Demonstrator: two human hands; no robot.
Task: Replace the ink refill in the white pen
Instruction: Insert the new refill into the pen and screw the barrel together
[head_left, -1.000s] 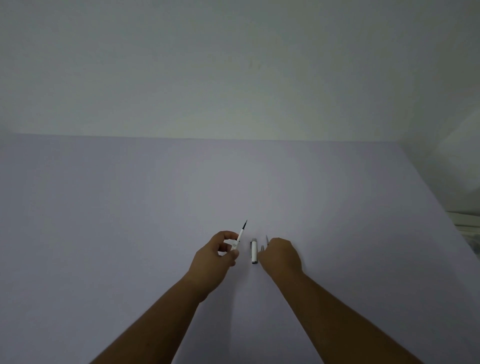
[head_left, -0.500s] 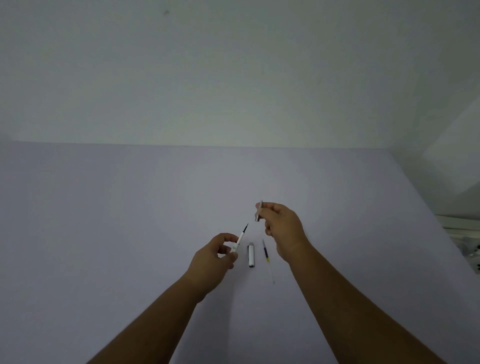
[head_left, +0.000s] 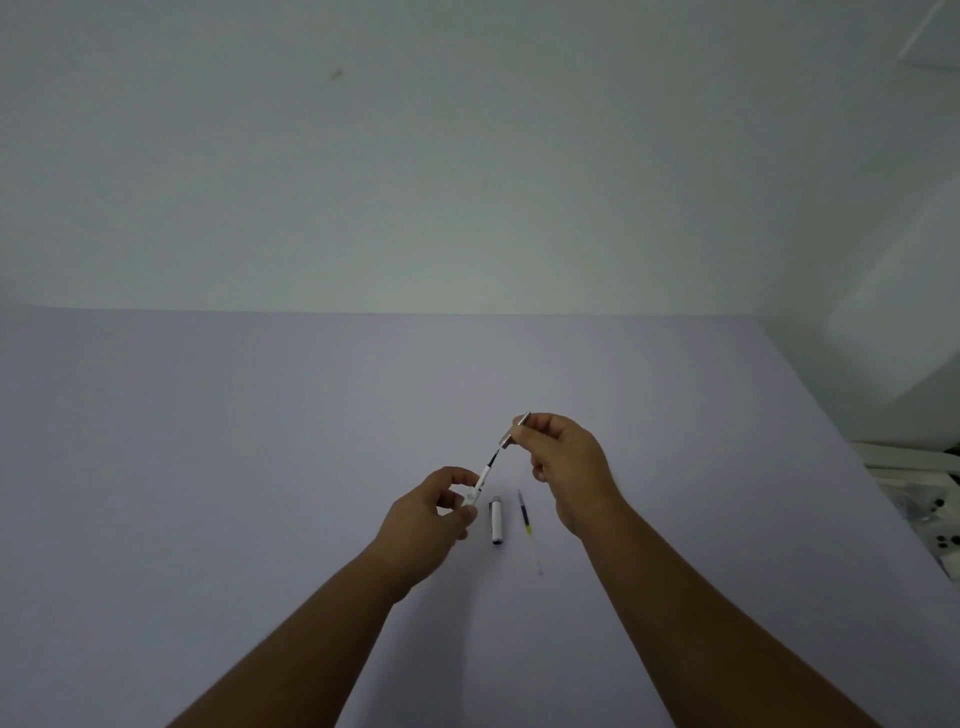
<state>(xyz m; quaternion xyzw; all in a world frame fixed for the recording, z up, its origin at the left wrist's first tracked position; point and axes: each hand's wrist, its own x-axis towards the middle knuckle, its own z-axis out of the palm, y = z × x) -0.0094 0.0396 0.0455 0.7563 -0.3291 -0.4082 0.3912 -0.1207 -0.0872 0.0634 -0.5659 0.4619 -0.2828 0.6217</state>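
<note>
My left hand (head_left: 423, 525) grips the white pen barrel (head_left: 479, 486), tilted up to the right, with a dark refill tip sticking out of its top end. My right hand (head_left: 563, 470) pinches a small silver tip section (head_left: 514, 431) above and right of the barrel; its lower end sits at the refill's point. On the table between my hands lie the white pen cap (head_left: 497, 519) and, to its right, a loose thin refill (head_left: 527, 525) with blue ink and a yellow band.
The pale lilac table (head_left: 208, 467) runs back to a plain white wall. Beyond its right edge sit white items (head_left: 924, 499), too dim to identify.
My right hand lifted the silver tip section off the table, uncovering the loose refill, then brought it down-left onto the refill point. My left hand held the barrel roughly in place.
</note>
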